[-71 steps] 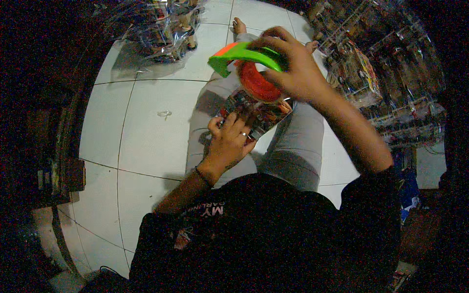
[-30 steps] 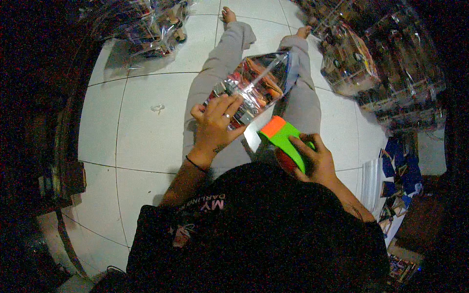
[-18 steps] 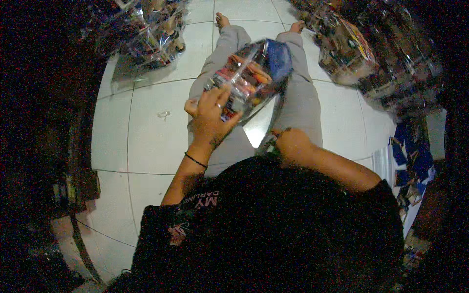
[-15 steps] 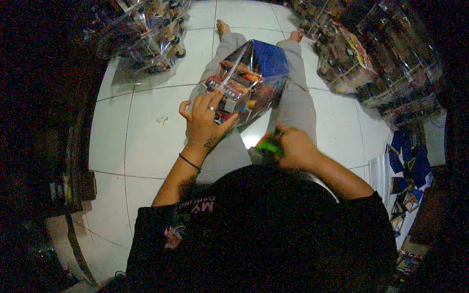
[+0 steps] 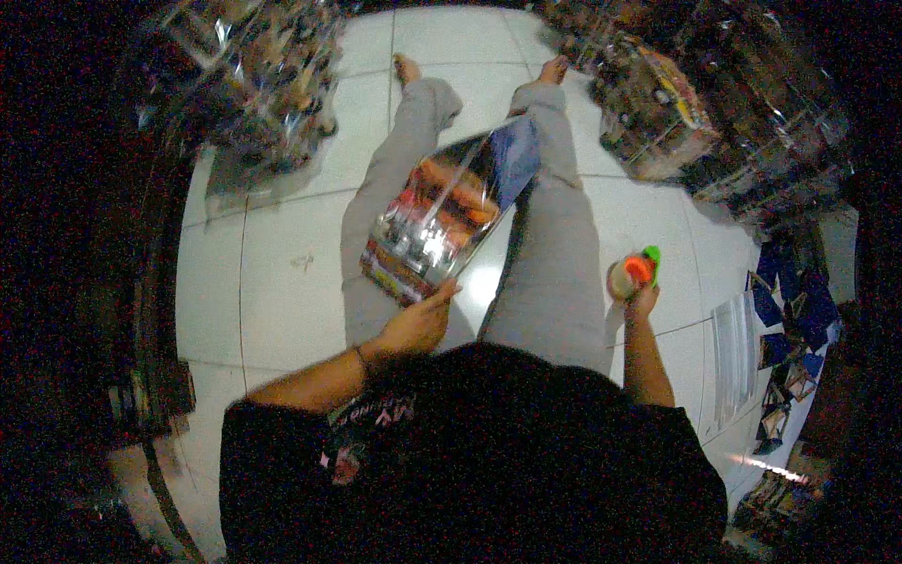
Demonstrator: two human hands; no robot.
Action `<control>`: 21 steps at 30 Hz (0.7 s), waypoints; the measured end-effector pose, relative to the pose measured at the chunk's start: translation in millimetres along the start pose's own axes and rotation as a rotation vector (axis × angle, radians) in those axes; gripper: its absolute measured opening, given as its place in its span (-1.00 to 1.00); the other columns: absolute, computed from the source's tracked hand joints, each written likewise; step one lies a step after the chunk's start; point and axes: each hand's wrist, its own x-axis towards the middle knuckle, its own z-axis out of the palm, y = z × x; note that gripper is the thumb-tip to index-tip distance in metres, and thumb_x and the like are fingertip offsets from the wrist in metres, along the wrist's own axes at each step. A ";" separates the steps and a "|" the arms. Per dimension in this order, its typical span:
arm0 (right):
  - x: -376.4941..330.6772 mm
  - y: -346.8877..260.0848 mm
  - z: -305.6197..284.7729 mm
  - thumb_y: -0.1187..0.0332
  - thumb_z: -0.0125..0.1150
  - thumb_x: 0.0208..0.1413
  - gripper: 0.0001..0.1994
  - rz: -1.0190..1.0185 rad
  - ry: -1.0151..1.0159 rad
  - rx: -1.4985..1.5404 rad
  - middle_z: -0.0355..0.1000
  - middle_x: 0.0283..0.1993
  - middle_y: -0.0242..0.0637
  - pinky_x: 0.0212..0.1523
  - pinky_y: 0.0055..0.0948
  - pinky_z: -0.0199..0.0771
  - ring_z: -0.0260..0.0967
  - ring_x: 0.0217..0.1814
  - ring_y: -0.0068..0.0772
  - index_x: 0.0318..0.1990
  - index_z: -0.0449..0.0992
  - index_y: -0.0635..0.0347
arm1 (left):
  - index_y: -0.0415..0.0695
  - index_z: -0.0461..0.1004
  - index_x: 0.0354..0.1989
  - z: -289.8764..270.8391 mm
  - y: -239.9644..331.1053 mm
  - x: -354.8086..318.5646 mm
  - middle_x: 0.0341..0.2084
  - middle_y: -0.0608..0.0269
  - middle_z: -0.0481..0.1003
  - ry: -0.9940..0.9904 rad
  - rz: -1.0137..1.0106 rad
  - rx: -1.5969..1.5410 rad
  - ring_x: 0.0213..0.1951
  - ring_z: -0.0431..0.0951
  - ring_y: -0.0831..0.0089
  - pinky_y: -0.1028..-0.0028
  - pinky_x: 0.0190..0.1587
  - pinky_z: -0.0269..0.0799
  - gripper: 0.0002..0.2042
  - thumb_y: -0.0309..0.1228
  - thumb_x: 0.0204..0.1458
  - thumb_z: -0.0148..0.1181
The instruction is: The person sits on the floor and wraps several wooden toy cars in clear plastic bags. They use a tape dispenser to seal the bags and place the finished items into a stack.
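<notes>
A clear-wrapped package [image 5: 442,211] with a blue end panel and colourful contents lies tilted over my outstretched legs. My left hand [image 5: 421,324] grips its near lower edge, fingers closed under it and the thumb at the corner. Off to the right, past my right leg, my right hand [image 5: 644,297] is closed on an orange and green tape dispenser [image 5: 641,268] with a pale roll. It is held apart from the package, low over the tiled floor. Motion blur softens the package and both hands.
Clear-wrapped packages [image 5: 272,103] are heaped at the far left. More stacked packages [image 5: 658,103] stand at the far right. Beside my right arm are a stack of clear plastic sheets [image 5: 735,352] and dark blue card pieces [image 5: 789,310]. A small scrap [image 5: 302,262] lies on the floor [image 5: 282,310].
My right hand has moved right with the tape dispenser, away from the package. My left hand has shifted from the package's top face to its near edge, and the package has turned and tilted.
</notes>
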 end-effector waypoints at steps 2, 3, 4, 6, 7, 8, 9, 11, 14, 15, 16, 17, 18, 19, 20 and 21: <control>-7.7 5.0 6.9 0.07 0.22 -0.05 -0.40 -0.329 -0.012 -0.575 0.37 -0.06 -0.08 -0.08 -0.26 0.39 0.37 -0.09 -0.12 0.08 0.30 0.30 | -0.16 0.18 0.20 10.6 2.9 -6.8 0.25 0.06 0.11 0.918 -0.306 -0.386 0.26 0.10 0.04 0.10 0.33 -0.21 -0.49 -0.14 0.13 -0.22; -19.7 0.9 19.9 0.08 0.25 -0.10 -0.34 -0.442 0.273 -1.053 0.23 0.15 0.03 0.05 -0.17 0.32 0.20 0.15 0.02 0.15 0.27 0.23 | -0.14 0.15 0.21 10.0 6.8 -8.8 0.23 0.02 0.11 0.750 -0.453 -0.725 0.25 0.09 -0.01 0.10 0.30 -0.15 -0.42 -0.11 0.04 -0.04; -25.2 -15.7 34.8 0.10 0.32 -0.16 -0.26 -0.707 0.176 -0.913 0.08 0.26 0.02 0.16 -0.15 0.21 0.02 0.29 0.01 0.19 0.21 0.25 | -0.14 0.11 0.23 13.4 3.6 -5.9 0.21 -0.03 0.11 0.737 -0.721 -0.947 0.24 0.08 -0.05 0.10 0.29 -0.10 -0.30 -0.10 -0.09 0.13; -49.3 -52.8 86.1 0.22 0.38 -0.16 -0.11 -0.931 -0.053 -0.768 0.01 0.29 0.05 0.24 -0.19 0.11 -0.01 0.31 0.01 0.30 -0.02 0.25 | -0.16 0.03 0.25 17.1 -4.4 -2.2 0.18 -0.11 0.09 0.852 -1.342 -1.234 0.22 0.05 -0.10 0.10 0.26 -0.04 -0.02 -0.09 -0.39 0.44; -61.0 -72.1 120.7 0.23 0.35 -0.12 -0.12 -0.867 -0.299 -0.525 0.05 0.27 0.03 0.23 -0.21 0.12 0.02 0.31 -0.05 0.31 -0.07 0.26 | -0.20 0.01 0.25 23.4 -13.3 -2.9 0.17 -0.15 0.08 0.934 -1.300 -1.503 0.25 -0.03 -0.09 0.10 0.27 -0.07 0.08 -0.15 -0.53 0.52; -66.7 -93.8 151.3 0.13 0.34 -0.11 -0.08 -0.510 -0.634 -0.370 -0.05 0.33 0.09 0.36 -0.25 -0.17 -0.16 0.41 -0.05 0.31 -0.10 0.33 | -0.23 -0.02 0.27 30.0 -22.8 -1.0 0.17 -0.09 0.09 1.023 -1.314 -1.577 0.24 0.04 -0.02 0.10 0.25 -0.01 0.06 -0.14 -0.47 0.49; -74.6 -108.9 182.0 0.07 0.36 -0.13 -0.03 -0.513 -0.908 -0.144 0.01 0.31 0.08 0.30 -0.25 -0.01 -0.05 0.36 -0.06 0.31 -0.12 0.33 | -0.21 -0.02 0.27 43.1 -33.4 -4.6 0.15 -0.06 0.13 1.149 -1.276 -1.657 0.20 0.12 0.03 0.15 0.23 0.05 0.03 -0.18 -0.41 0.47; -90.3 -127.5 236.6 0.02 0.33 -0.09 -0.10 -0.237 -1.037 -0.255 0.22 0.18 0.04 0.14 -0.24 0.26 0.21 0.19 -0.05 0.28 -0.03 0.30 | -0.16 0.00 0.28 80.0 -53.2 -21.1 0.10 0.02 0.23 1.313 -1.248 -2.001 0.10 0.28 0.15 0.26 0.17 0.18 -0.09 -0.27 -0.29 0.40; -121.7 -124.9 268.7 -0.04 0.18 0.04 -0.34 0.740 -1.395 0.086 0.35 0.07 -0.19 0.07 -0.23 0.34 0.36 0.02 -0.26 0.18 0.20 0.21 | -0.10 0.10 0.25 155.7 -68.0 -62.9 -0.01 0.16 0.35 1.442 -1.100 -2.616 -0.05 0.42 0.36 0.46 0.03 0.35 -0.30 -0.39 -0.12 0.25; -134.3 -119.9 268.0 -0.09 0.14 0.03 -0.40 0.794 -1.461 0.205 0.42 -0.01 -0.24 0.10 -0.23 0.31 0.36 0.03 -0.26 0.09 0.32 0.18 | -0.12 0.13 0.22 176.3 -68.2 -72.8 -0.03 0.20 0.36 1.333 -1.156 -2.683 -0.07 0.43 0.40 0.47 -0.02 0.38 -0.36 -0.39 -0.09 0.22; -145.5 -116.2 263.9 -0.03 0.17 0.04 -0.36 0.471 -1.388 0.091 0.34 0.09 -0.25 0.12 -0.26 0.30 0.33 0.07 -0.27 0.19 0.19 0.14 | -0.13 0.17 0.20 193.1 -69.4 -80.4 -0.05 0.24 0.37 1.328 -1.035 -2.721 -0.09 0.44 0.44 0.49 -0.06 0.40 -0.42 -0.38 -0.05 0.18; -153.7 -114.9 256.3 0.06 0.18 0.03 -0.32 0.225 -1.432 0.186 0.25 0.15 -0.26 0.10 -0.26 0.32 0.30 0.10 -0.29 0.25 0.04 0.06 | -0.14 0.19 0.18 206.9 -78.9 -87.3 -0.07 0.26 0.38 1.210 -1.116 -2.804 -0.09 0.44 0.46 0.47 -0.05 0.39 -0.45 -0.37 -0.03 0.17; -161.5 -115.6 247.6 0.15 0.19 0.02 -0.24 0.116 -1.429 0.208 0.16 0.22 -0.27 0.08 -0.26 0.35 0.27 0.12 -0.32 0.32 -0.11 -0.01 | -0.15 0.21 0.16 213.6 -90.4 -86.5 -0.10 0.29 0.39 1.129 -1.064 -2.894 -0.10 0.44 0.48 0.45 -0.03 0.38 -0.48 -0.37 -0.01 0.16; -162.9 -120.3 236.5 0.15 0.18 0.00 -0.29 0.225 -1.389 0.269 0.22 0.15 -0.25 0.03 -0.27 0.39 0.31 0.07 -0.30 0.28 -0.02 0.04 | -0.14 0.18 0.19 215.0 -110.1 -82.0 -0.02 0.28 0.36 1.137 -1.052 -2.729 -0.02 0.39 0.45 0.41 0.04 0.33 -0.48 -0.29 0.04 0.09; -165.6 -127.0 223.9 0.14 0.17 -0.02 -0.32 0.262 -1.402 0.410 0.29 0.09 -0.23 -0.02 -0.27 0.43 0.35 0.03 -0.28 0.24 0.06 0.09 | -0.14 0.15 0.23 209.0 -135.7 -74.8 0.05 0.28 0.34 1.167 -0.939 -2.711 0.06 0.35 0.43 0.38 0.11 0.27 -0.47 -0.21 0.10 0.03; -157.7 -139.5 213.1 0.13 0.16 -0.04 -0.36 0.411 -1.297 0.477 0.33 0.03 -0.22 -0.05 -0.28 0.45 0.37 -0.02 -0.27 0.20 0.12 0.12 | -0.13 0.12 0.26 200.3 -168.9 -63.9 0.11 0.27 0.31 1.091 -1.069 -2.729 0.12 0.31 0.40 0.35 0.17 0.22 -0.44 -0.14 0.13 -0.02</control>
